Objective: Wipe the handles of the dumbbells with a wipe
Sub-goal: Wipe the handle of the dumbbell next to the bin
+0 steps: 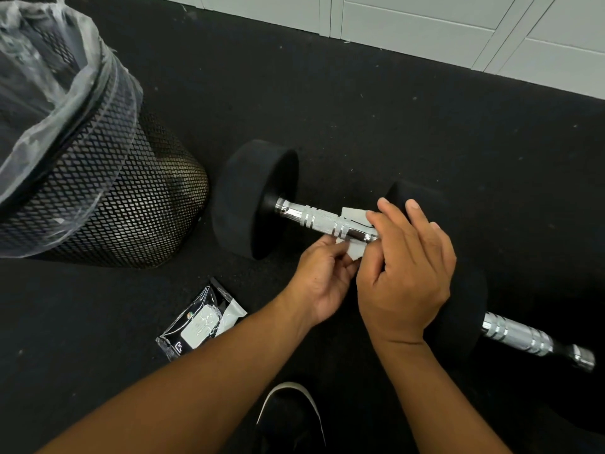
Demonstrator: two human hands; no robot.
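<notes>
A black dumbbell point(255, 198) lies on the dark floor, its chrome handle point(314, 219) running right from the left weight. A white wipe point(355, 249) is draped around the handle's right part. My left hand point(322, 281) pinches the wipe's lower edge below the handle. Over the handle's right end sits my right hand point(404, 267), fingers curled on the wipe and hiding that end. A second dumbbell's chrome handle point(520, 335) shows at the lower right, behind my right wrist.
A black mesh waste bin point(108, 198) with a clear liner stands at the left. A wipe packet point(199, 322) lies on the floor near my left forearm. My shoe point(289, 417) is at the bottom. A pale panelled wall point(458, 31) runs along the top.
</notes>
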